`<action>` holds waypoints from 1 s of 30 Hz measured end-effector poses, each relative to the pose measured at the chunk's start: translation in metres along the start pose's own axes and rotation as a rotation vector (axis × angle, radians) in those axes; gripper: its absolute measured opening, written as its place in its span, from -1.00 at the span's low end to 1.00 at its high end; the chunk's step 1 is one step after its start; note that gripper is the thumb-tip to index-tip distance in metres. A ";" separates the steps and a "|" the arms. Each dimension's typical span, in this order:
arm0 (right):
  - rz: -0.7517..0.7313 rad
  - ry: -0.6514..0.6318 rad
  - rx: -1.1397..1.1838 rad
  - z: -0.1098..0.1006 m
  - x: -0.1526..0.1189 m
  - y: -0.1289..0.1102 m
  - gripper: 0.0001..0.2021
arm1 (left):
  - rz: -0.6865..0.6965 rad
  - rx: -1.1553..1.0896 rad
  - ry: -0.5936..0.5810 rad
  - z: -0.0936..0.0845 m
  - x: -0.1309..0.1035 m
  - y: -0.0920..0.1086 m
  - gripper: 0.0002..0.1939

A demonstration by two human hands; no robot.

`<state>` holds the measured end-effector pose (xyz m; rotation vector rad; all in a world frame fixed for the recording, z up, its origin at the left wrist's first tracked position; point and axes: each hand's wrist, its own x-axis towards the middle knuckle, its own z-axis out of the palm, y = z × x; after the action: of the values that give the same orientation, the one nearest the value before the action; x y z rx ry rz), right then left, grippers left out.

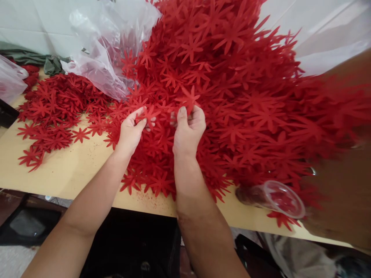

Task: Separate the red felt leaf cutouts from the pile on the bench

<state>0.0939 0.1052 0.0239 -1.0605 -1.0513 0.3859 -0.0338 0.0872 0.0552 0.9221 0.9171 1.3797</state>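
Between the thumb and fingers of my left hand [131, 129] is a red flower-shaped cutout [150, 114] with narrow pointed petals. My right hand [189, 129], a little to the right, pinches another red flower cutout [189, 98] that sticks up above the fingertips. Both hands are over the front of a large heap of red flower cutouts [232, 96], which rises toward the back. The two held pieces are apart from each other. Some of my right fingers are hidden behind the hand.
A smaller pile of red cutouts [63, 104] lies at the left on the pale yellow table [72, 170]. Clear plastic bags [107, 50] stand behind it. A clear plastic cup [285, 199] lies on its side at the front right, near a brown panel [344, 193].
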 end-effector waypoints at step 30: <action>0.143 -0.509 0.180 0.008 -0.014 -0.035 -0.64 | 0.090 0.012 0.031 0.003 -0.004 0.002 -0.90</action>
<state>0.0734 0.0829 0.0475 -0.8968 -1.3619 0.8830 -0.0319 0.0832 0.0582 0.9635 0.9175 1.4704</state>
